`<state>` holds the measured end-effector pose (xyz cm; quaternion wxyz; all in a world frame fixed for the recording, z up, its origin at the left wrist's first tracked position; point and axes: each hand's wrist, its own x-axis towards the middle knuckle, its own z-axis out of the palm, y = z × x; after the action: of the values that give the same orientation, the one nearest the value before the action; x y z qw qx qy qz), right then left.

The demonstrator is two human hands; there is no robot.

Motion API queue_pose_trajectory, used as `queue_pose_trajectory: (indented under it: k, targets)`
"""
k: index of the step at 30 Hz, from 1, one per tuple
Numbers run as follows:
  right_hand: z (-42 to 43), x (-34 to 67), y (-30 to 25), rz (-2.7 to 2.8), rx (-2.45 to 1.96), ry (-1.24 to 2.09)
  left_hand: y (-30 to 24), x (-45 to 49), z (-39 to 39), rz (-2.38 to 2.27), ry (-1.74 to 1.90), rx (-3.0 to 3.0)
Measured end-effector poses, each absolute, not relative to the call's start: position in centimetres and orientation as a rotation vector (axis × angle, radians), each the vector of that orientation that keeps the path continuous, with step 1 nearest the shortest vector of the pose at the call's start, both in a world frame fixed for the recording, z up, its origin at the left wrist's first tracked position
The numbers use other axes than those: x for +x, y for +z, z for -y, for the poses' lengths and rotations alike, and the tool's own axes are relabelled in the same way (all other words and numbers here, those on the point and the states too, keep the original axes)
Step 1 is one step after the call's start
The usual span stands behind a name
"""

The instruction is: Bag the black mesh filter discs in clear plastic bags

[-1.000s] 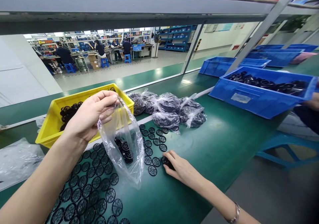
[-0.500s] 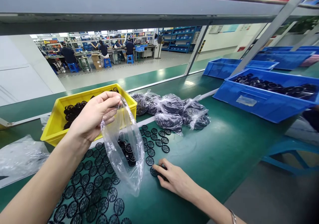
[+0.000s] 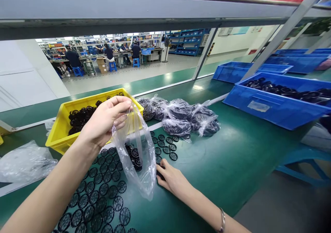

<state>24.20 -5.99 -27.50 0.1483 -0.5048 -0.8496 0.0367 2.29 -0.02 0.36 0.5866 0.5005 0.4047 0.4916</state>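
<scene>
The person's left hand (image 3: 106, 120) is closed, pinching the top edge of a clear plastic bag (image 3: 137, 164) and holding it up so it hangs above a green counter (image 3: 222, 157). A small pile of black mesh discs (image 3: 134, 157) sits in the bottom of the bag. Many more of these round discs lie flat in loose rows on the counter, below the bag and to its right. Compared with half a second earlier, the right hand (image 3: 169, 177), wearing a thin bracelet (image 3: 221, 221), has slid left and now sits just beside the bag. Its fingers are curled over something dark at the edge of the discs, but they hide it, so I cannot tell whether the hand is gripping anything. The whole view has also drifted slightly, moving the scene a little to the right. Beyond the bag stand a yellow crate (image 3: 77, 103) heaped with more discs and a row of tied bags of discs (image 3: 176, 119). To the right, a blue bin (image 3: 274, 112) holds dark parts. A crumpled plastic sheet (image 3: 26, 164) lies at the left, and co-workers (image 3: 108, 53) sit at benches far off.
</scene>
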Motion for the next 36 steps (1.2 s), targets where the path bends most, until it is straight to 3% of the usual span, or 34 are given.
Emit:
queue_pose_trajectory:
  k: [5, 8, 13, 18, 20, 23, 26, 32, 36]
  targets:
    - [6.5, 25.5, -27.2, 2.488, -1.484, 0.181, 0.7, 2.5, 0.1, -0.918, 1.158, 1.18]
    - [6.9, 27.0, -20.5, 2.315, -1.428, 0.233, 0.6, 2.7, 0.3, -0.927, 1.151, 1.2]
    - [7.8, 25.4, -6.0, 2.094, -0.938, -0.253, -0.2, 4.0, 0.5, -0.949, 1.093, 1.372]
    - [5.3, 20.4, -2.5, 2.661, -0.789, -0.556, 0.3, 5.0, 1.2, -0.947, 1.061, 1.537]
    - [4.3, 20.2, -2.4, 2.727, -0.696, -0.481, 0.7, 4.8, 1.3, -0.957, 1.053, 1.544]
    - [3.9, 22.8, -3.3, 2.417, -0.675, -0.158, 1.2, 3.8, 1.1, -0.966, 1.059, 1.514]
    - [3.7, 27.3, -8.1, 1.985, -0.944, -0.069, 1.2, 2.9, 0.5, -0.968, 1.072, 1.431]
    - [3.2, 32.2, -24.9, 2.238, -1.503, -0.024, 1.2, 2.9, 0.3, -0.961, 1.072, 1.345]
    - [3.3, 32.5, -28.6, 2.192, -1.636, 0.026, 1.0, 2.9, 0.5, -0.97, 1.058, 1.333]
